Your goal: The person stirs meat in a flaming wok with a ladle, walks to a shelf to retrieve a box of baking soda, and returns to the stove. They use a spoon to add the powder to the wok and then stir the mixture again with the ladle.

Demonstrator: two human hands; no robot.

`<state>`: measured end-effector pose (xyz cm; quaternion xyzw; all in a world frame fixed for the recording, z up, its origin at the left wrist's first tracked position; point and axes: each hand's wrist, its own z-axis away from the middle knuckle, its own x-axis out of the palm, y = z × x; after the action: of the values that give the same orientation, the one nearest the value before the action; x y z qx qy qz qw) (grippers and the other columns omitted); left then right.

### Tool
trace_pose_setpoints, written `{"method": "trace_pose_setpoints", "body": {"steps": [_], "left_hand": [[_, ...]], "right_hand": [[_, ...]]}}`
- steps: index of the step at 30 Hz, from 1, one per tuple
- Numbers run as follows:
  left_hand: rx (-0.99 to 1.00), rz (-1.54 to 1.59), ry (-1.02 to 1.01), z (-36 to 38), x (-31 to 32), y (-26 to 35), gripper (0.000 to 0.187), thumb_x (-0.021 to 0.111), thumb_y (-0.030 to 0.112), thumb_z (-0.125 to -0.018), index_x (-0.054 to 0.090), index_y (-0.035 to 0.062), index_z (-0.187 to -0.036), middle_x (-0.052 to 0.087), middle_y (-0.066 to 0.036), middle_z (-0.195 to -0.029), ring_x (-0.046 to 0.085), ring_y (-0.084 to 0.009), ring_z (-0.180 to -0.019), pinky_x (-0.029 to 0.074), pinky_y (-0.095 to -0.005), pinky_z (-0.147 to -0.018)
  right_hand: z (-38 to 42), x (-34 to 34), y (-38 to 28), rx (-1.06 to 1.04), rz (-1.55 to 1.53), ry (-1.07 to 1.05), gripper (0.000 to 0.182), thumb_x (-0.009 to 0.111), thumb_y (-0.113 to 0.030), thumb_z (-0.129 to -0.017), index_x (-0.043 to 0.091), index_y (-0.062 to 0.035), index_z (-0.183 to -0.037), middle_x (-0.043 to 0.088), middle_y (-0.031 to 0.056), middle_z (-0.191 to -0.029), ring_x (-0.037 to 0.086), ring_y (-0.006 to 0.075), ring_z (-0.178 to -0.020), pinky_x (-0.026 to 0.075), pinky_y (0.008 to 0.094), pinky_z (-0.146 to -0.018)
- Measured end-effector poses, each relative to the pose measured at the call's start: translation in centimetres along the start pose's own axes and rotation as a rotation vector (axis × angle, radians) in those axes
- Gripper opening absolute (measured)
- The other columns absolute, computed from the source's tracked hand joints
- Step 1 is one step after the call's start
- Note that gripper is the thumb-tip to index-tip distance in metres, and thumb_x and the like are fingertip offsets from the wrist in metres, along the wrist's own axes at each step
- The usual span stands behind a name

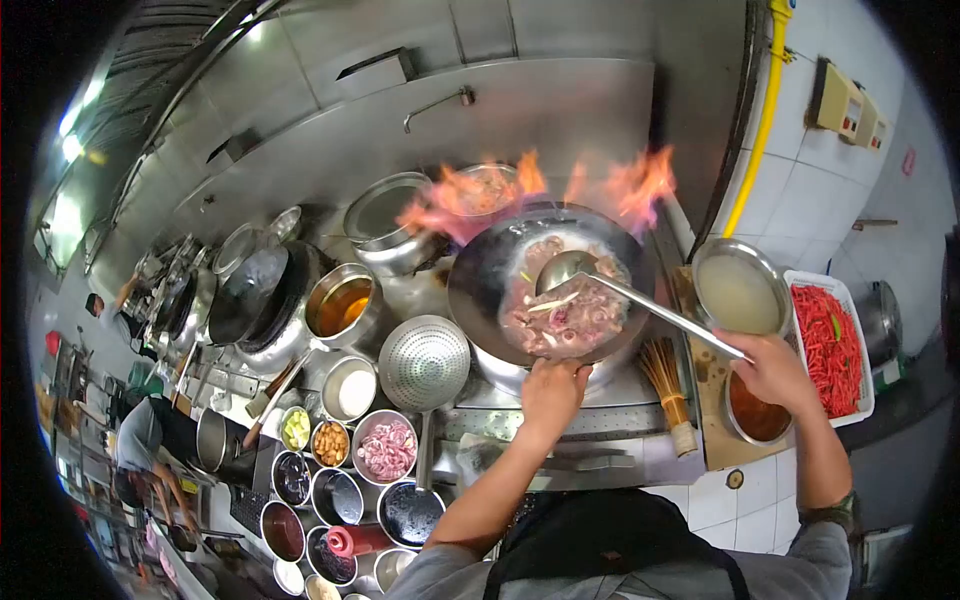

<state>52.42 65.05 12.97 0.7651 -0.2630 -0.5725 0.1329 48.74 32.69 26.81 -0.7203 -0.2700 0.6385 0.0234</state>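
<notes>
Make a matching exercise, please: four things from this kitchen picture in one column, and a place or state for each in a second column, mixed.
1. ladle
2. wok
3. red chillies
4. perforated strainer

a. white tray at the right
b. left hand at its near rim
c. left of the wok, on the counter
d. right hand holds its handle

Pairs: 1-d, 2-b, 3-a, 4-c

We cannot see the wok (480,275) handle beneath the left hand (551,390); flames (610,190) blur its far rim, and the small bowls (330,443) hold contents too small to identify.
</notes>
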Motion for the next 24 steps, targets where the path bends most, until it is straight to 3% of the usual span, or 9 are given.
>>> {"method": "trace_pose_setpoints", "body": {"steps": [4, 5, 7, 11, 14, 17, 18, 21, 24], "left_hand": [[0.034, 0.020, 0.023, 0.1, 0.2, -0.3, 0.022, 0.069, 0.029, -0.091, 0.077, 0.0099, -0.098, 0.073, -0.014, -0.094, 0.067, -0.0360, -0.092, 0.054, -0.0474, -0.083], [0.040, 0.011, 0.017, 0.0, 0.2, -0.3, 0.022, 0.069, 0.029, -0.091, 0.077, 0.0094, -0.097, 0.073, -0.014, -0.095, 0.067, -0.0360, -0.092, 0.054, -0.0473, -0.083], [0.035, -0.014, 0.014, -0.1, 0.1, -0.2, 0.021, 0.069, 0.028, -0.091, 0.076, 0.0088, -0.097, 0.073, -0.014, -0.094, 0.067, -0.0359, -0.092, 0.054, -0.0471, -0.083], [0.104, -0.006, 0.122, 0.1, 0.7, -0.3, 0.019, 0.073, 0.027, -0.089, 0.073, 0.0082, -0.084, 0.070, -0.011, -0.081, 0.065, -0.0326, -0.082, 0.053, -0.0444, -0.073], [0.001, 0.026, -0.072, 0.1, -0.6, -0.1, 0.024, 0.070, 0.026, -0.091, 0.075, 0.0072, -0.105, 0.072, -0.015, -0.097, 0.066, -0.0368, -0.094, 0.053, -0.0483, -0.084], [0.137, 0.163, 0.020, 1.1, -1.6, -0.7, 0.028, 0.073, 0.023, -0.090, 0.073, 0.0054, -0.112, 0.071, -0.017, -0.107, 0.065, -0.0374, -0.103, 0.052, -0.0475, -0.090], [0.193, 0.200, 0.047, 1.7, -1.7, -1.1, 0.037, 0.077, 0.020, -0.087, 0.069, 0.0040, -0.120, 0.066, -0.020, -0.124, 0.062, -0.0396, -0.115, 0.049, -0.0472, -0.100], [0.246, 0.188, 0.084, 3.6, -3.4, 0.3, 0.043, 0.078, 0.020, -0.086, 0.067, 0.0036, -0.124, 0.060, -0.023, -0.136, 0.056, -0.0419, -0.126, 0.045, -0.0483, -0.107], [0.260, 0.277, 0.006, 5.2, -5.7, 1.4, 0.044, 0.079, 0.018, -0.086, 0.067, 0.0041, -0.127, 0.057, -0.022, -0.141, 0.053, -0.0423, -0.131, 0.044, -0.0488, -0.109]], "right_hand": [[1.6, -4.8, -2.5, 0.322, -0.030, -0.251, 0.049, 0.071, -0.004, -0.085, 0.066, -0.0124, -0.134, 0.071, 0.0218, -0.109, 0.069, 0.0403, -0.099, 0.054, 0.0448, -0.088], [2.0, -4.4, -1.8, 0.259, -0.023, -0.209, 0.050, 0.070, -0.004, -0.085, 0.066, -0.0139, -0.134, 0.071, 0.0215, -0.109, 0.069, 0.0400, -0.098, 0.054, 0.0455, -0.088], [2.8, -2.4, -0.6, 0.134, -0.003, -0.124, 0.051, 0.070, -0.005, -0.085, 0.066, -0.0170, -0.134, 0.072, 0.0209, -0.110, 0.069, 0.0393, -0.097, 0.054, 0.0469, -0.088], [1.2, 3.8, -1.5, 0.385, 0.218, -0.244, 0.050, 0.062, -0.012, -0.089, 0.065, -0.0249, -0.137, 0.072, 0.0189, -0.105, 0.069, 0.0390, -0.091, 0.054, 0.0496, -0.088], [0.8, 5.3, -1.2, 0.286, 0.073, -0.098, 0.051, 0.059, -0.015, -0.090, 0.063, -0.0278, -0.139, 0.072, 0.0184, -0.102, 0.068, 0.0411, -0.090, 0.054, 0.0498, -0.087], [0.8, 3.1, -2.3, 0.377, -0.009, -0.180, 0.052, 0.059, -0.014, -0.091, 0.062, -0.0288, -0.140, 0.071, 0.0209, -0.101, 0.067, 0.0432, -0.089, 0.054, 0.0509, -0.086], [0.9, 3.6, -1.1, 0.265, 0.033, -0.119, 0.053, 0.061, -0.015, -0.091, 0.061, -0.0286, -0.142, 0.071, 0.0223, -0.100, 0.067, 0.0441, -0.089, 0.053, 0.0514, -0.087], [-1.2, 5.0, -3.0, 0.356, 0.119, -0.195, 0.056, 0.063, -0.016, -0.091, 0.057, -0.0271, -0.145, 0.071, 0.0228, -0.101, 0.068, 0.0441, -0.091, 0.053, 0.0508, -0.089], [-2.3, 8.5, -1.6, 0.307, 0.049, -0.177, 0.054, 0.062, -0.017, -0.094, 0.055, -0.0264, -0.147, 0.071, 0.0234, -0.104, 0.068, 0.0436, -0.094, 0.053, 0.0508, -0.089]]}}
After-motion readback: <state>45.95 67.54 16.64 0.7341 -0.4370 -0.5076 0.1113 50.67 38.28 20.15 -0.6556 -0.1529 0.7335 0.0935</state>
